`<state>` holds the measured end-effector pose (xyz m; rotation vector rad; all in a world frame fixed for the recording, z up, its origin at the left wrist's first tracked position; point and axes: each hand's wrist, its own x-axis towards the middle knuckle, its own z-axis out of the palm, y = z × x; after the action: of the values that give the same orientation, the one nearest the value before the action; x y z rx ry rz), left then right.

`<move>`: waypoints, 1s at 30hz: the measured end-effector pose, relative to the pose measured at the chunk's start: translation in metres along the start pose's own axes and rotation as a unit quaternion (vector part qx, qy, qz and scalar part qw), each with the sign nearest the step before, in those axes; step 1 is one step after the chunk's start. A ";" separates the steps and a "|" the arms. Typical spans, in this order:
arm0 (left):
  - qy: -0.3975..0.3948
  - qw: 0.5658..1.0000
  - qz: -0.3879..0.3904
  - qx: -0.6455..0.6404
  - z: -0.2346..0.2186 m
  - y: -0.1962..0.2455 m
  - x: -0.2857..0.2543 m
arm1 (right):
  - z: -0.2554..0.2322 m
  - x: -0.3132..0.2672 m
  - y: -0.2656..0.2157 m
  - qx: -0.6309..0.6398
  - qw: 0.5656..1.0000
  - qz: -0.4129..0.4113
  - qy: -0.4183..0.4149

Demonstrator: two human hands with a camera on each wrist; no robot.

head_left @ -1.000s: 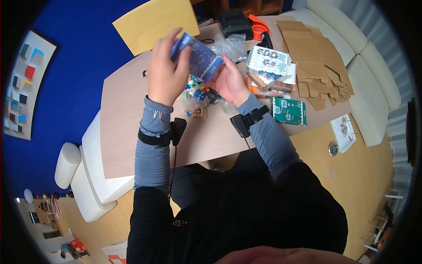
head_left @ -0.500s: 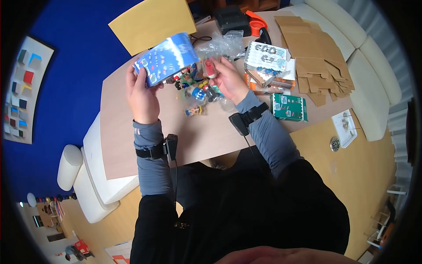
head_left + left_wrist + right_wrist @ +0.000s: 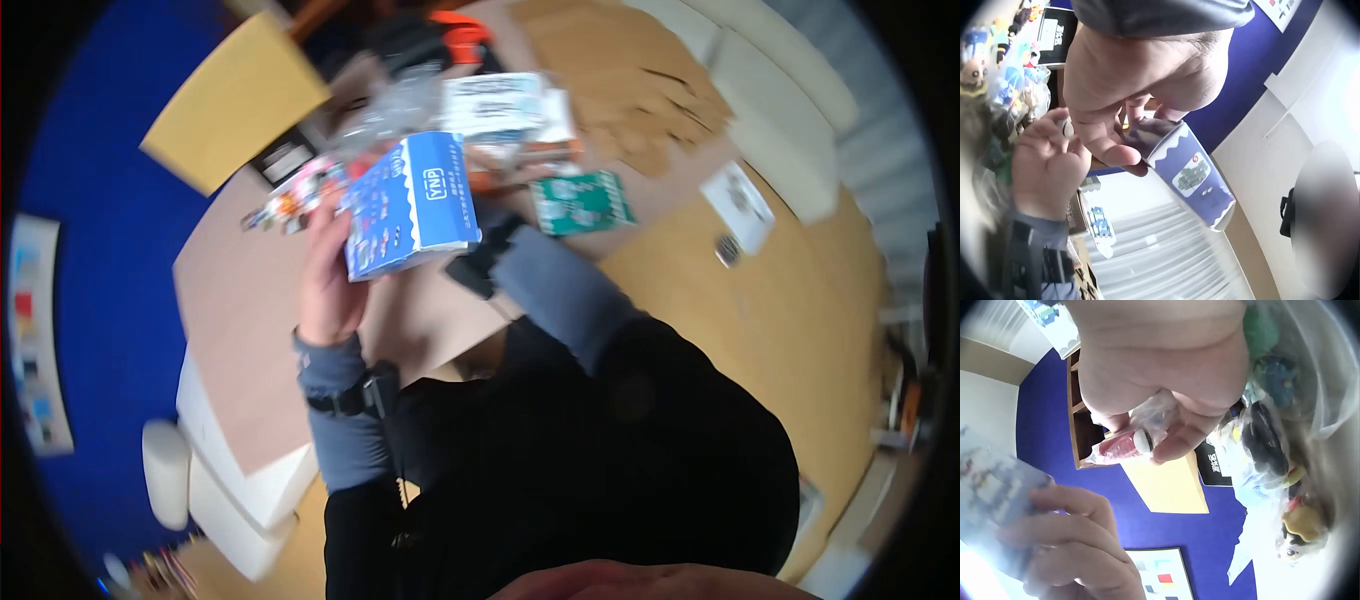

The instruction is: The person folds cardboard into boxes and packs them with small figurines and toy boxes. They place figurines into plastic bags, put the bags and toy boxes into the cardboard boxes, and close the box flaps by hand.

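Note:
My left hand [image 3: 333, 280] grips a blue cardboard box [image 3: 400, 215] with white scalloped edging and "YNP" printed on one side. In the left wrist view, fingers curl at the end of that box [image 3: 1191, 178]. My right hand [image 3: 1166, 369] pinches a small red item with a white end [image 3: 1121, 445] in a clear plastic bag; its exact kind I cannot tell. The box hides the right hand in the head view. Several small toy figures [image 3: 300, 195], some in clear bags, lie on the table beyond the left hand.
To the right of the box are a white box [image 3: 490, 105] on a pile and a green box [image 3: 583, 202] on the table [image 3: 240, 330]. Crumpled clear plastic [image 3: 395, 110], flattened brown cardboard [image 3: 640, 90] and a yellow board [image 3: 235, 105] stand farther back.
The blue box has turned, bringing its "YNP" side toward the head camera, and now overlaps the right hand. The head view has swung, shifting the table scene leftward with blur.

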<state>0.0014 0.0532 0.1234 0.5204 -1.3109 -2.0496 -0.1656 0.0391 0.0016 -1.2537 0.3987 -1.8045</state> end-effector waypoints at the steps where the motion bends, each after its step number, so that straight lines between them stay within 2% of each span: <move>1: 0.000 1.000 -0.004 0.017 0.012 -0.005 0.003 | -0.003 -0.014 -0.017 -0.278 0.959 -0.049 -0.032; 2: -0.023 0.999 -0.015 0.039 0.020 -0.015 0.006 | 0.011 -0.011 -0.074 -0.591 0.803 -0.028 -0.073; 3: -0.040 0.997 -0.020 0.065 0.027 -0.021 0.009 | 0.001 -0.009 -0.057 -0.564 0.807 -0.159 -0.072; 4: -0.040 0.996 -0.041 0.073 0.038 -0.026 0.011 | 0.000 -0.017 -0.039 -0.407 0.904 -0.129 0.005; 5: -0.036 0.994 -0.060 0.083 0.053 -0.033 0.011 | 0.009 -0.018 -0.030 -0.229 0.965 -0.097 0.080; 6: -0.031 0.994 -0.064 0.081 0.064 -0.044 0.013 | 0.009 -0.001 -0.020 -0.231 0.965 -0.096 0.082; 7: -0.033 0.987 -0.091 0.131 0.071 -0.049 0.017 | 0.005 0.020 -0.010 -0.070 0.986 0.079 0.129; 8: -0.063 0.983 -0.108 0.136 0.080 -0.054 0.021 | 0.002 0.031 -0.007 0.096 0.949 0.249 0.169; 9: -0.092 0.978 -0.125 0.142 0.088 -0.059 0.025 | 0.004 0.031 -0.010 0.096 0.949 0.250 0.169; 12: -0.092 0.959 -0.163 0.212 0.107 -0.074 0.037 | 0.007 0.030 -0.016 0.123 0.953 0.235 0.149; 13: -0.095 0.959 -0.163 0.213 0.112 -0.077 0.039 | 0.006 0.030 -0.017 0.122 0.953 0.233 0.150; 15: -0.061 0.942 -0.144 0.297 0.120 -0.077 0.042 | 0.005 0.028 -0.018 0.141 0.948 0.243 0.149; 19: -0.050 0.931 -0.160 0.323 0.121 -0.077 0.059 | 0.007 0.028 -0.020 0.159 0.947 0.234 0.152; 21: -0.044 0.929 -0.159 0.332 0.120 -0.076 0.066 | 0.009 0.028 -0.021 0.145 0.940 0.246 0.188; 24: -0.005 0.921 -0.121 0.371 0.117 -0.080 0.072 | 0.009 0.023 -0.021 0.108 0.947 0.252 0.168; 27: 0.002 0.910 -0.105 0.401 0.121 -0.074 0.067 | 0.006 0.023 -0.017 0.132 0.945 0.248 0.167; 29: 0.022 0.891 -0.045 0.452 0.117 -0.074 0.062 | -0.003 0.025 0.003 0.135 0.943 0.242 0.182; 30: 0.028 0.887 0.018 0.460 0.105 -0.079 0.062 | -0.007 0.011 0.024 0.057 0.966 0.150 0.200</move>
<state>-0.1329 0.1019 0.0972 0.9288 -2.1989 -1.2472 -0.1615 0.0154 -0.0108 -0.6996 0.6621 -1.7813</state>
